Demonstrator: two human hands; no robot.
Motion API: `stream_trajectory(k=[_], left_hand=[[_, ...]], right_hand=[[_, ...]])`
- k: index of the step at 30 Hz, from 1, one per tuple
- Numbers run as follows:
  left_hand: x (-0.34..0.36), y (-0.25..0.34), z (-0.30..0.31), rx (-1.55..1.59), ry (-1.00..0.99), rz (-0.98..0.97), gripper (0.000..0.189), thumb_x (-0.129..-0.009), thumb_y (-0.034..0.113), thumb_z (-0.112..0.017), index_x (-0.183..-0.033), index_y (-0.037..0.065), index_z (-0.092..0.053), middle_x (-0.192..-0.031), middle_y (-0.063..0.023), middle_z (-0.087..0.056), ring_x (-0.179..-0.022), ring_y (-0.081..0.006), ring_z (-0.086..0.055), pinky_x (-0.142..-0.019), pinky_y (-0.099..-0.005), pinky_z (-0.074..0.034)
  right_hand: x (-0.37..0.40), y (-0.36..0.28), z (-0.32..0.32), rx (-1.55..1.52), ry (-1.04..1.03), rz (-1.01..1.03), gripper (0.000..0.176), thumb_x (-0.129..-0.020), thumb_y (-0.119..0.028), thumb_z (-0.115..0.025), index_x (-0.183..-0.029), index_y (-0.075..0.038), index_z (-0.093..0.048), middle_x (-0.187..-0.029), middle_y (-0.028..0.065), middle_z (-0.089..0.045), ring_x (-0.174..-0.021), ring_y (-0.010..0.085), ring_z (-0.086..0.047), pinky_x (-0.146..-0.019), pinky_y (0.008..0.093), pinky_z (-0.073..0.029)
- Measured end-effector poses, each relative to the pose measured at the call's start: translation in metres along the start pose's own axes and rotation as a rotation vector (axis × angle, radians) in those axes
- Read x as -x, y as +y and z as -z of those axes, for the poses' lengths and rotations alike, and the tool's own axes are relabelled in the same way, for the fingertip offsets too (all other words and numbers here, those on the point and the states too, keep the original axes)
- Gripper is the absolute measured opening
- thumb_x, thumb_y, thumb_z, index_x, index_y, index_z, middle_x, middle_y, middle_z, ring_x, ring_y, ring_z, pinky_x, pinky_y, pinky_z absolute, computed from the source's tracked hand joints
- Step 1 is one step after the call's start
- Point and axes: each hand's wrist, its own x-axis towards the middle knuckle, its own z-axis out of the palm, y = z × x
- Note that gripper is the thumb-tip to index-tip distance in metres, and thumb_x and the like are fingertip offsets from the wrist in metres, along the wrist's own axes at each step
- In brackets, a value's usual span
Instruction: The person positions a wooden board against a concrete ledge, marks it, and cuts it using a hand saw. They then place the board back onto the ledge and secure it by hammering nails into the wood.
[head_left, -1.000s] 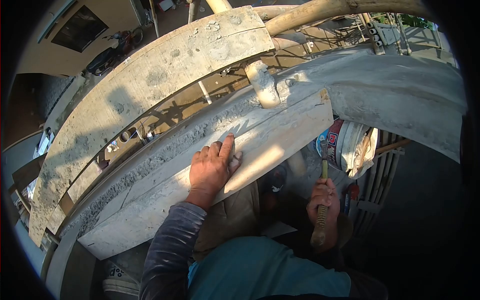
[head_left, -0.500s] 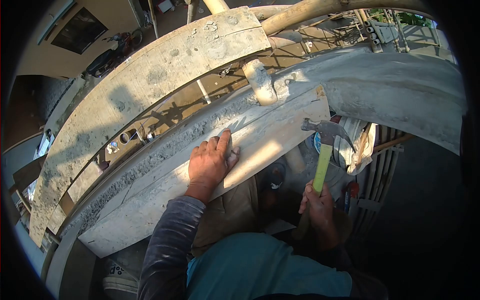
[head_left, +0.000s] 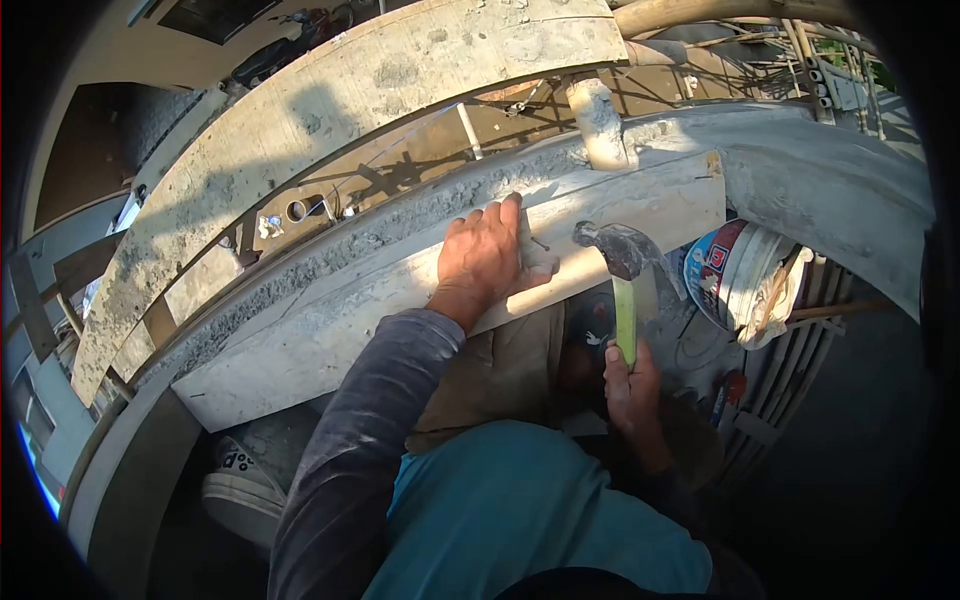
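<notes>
My left hand (head_left: 485, 255) lies over the upper edge of a long, pale wooden board (head_left: 300, 362). Its fingers bend over the top and its thumb presses on the face. Just right of the fingers, a nail (head_left: 540, 244) sticks out of the board. My right hand (head_left: 632, 385) is wrapped round the lime-green handle of a claw hammer (head_left: 625, 300). The dark hammer head overlaps the board's lower edge in this view, to the right of the nail. Rough concrete (head_left: 400, 222) runs along behind the board.
A curved, mortar-spotted plank (head_left: 350, 85) arches across the far side. A mortar-crusted post (head_left: 600, 125) stands between it and the board. White buckets (head_left: 740, 285) hang or stand at the right, and another bucket (head_left: 240, 495) is at lower left. Bamboo poles (head_left: 740, 10) cross at upper right.
The view has shifted, so the board and plank sit further right and higher. My left hand has slid along the board, with the nail now showing beside it; the hammer head is nearer the nail.
</notes>
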Motion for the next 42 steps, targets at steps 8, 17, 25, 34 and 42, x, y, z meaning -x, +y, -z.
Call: stream_trajectory(k=[8,17,25,34,42], left_hand=[[-0.003,0.007,0.013,-0.028,-0.122,0.016,0.085,-0.057,0.072,-0.07,-0.102,0.003,-0.048,-0.095,-0.0125,-0.058,-0.093,-0.0283,-0.06,-0.081,-0.0398,-0.046],[-0.004,0.003,0.005,-0.016,-0.105,0.015,0.09,-0.053,0.073,-0.071,-0.106,0.004,-0.048,-0.097,-0.0135,-0.058,-0.095,-0.0307,-0.059,-0.082,-0.0413,-0.045],[-0.005,0.008,0.012,-0.032,-0.145,0.047,0.088,-0.052,0.072,-0.072,-0.102,0.004,-0.047,-0.097,-0.0136,-0.058,-0.097,-0.0312,-0.059,-0.083,-0.042,-0.045],[-0.005,0.009,0.013,-0.018,-0.156,0.056,0.084,-0.052,0.064,-0.077,-0.104,0.005,-0.047,-0.098,-0.0135,-0.058,-0.098,-0.0322,-0.058,-0.083,-0.043,-0.044],[-0.003,0.008,0.009,-0.017,-0.137,0.031,0.089,-0.053,0.071,-0.072,-0.106,0.004,-0.048,-0.099,-0.0142,-0.057,-0.098,-0.0318,-0.058,-0.084,-0.0427,-0.044]], right_hand=[[0.008,0.022,0.0,-0.098,0.139,0.478,0.026,-0.09,-0.024,-0.058,-0.095,0.001,-0.052,-0.065,0.0008,-0.049,-0.055,0.0067,-0.046,-0.05,0.0225,-0.038],[-0.009,0.031,-0.022,0.346,0.071,0.351,0.027,-0.092,-0.026,-0.057,-0.091,0.001,-0.056,-0.065,0.0012,-0.054,-0.058,0.0109,-0.053,-0.054,0.0278,-0.044],[0.005,0.029,-0.022,-0.37,0.257,0.665,0.025,-0.091,-0.025,-0.058,-0.087,-0.001,-0.053,-0.063,0.0012,-0.053,-0.055,0.0107,-0.051,-0.051,0.0253,-0.041],[0.001,0.044,-0.033,-0.009,0.136,0.288,0.028,-0.088,-0.026,-0.062,-0.095,0.0,-0.057,-0.074,0.0143,-0.062,-0.064,0.0297,-0.063,-0.059,0.0374,-0.049],[-0.01,0.025,-0.036,0.286,0.014,0.15,0.024,-0.088,-0.021,-0.061,-0.09,0.002,-0.054,-0.071,0.0123,-0.061,-0.063,0.027,-0.06,-0.06,0.0375,-0.047]])
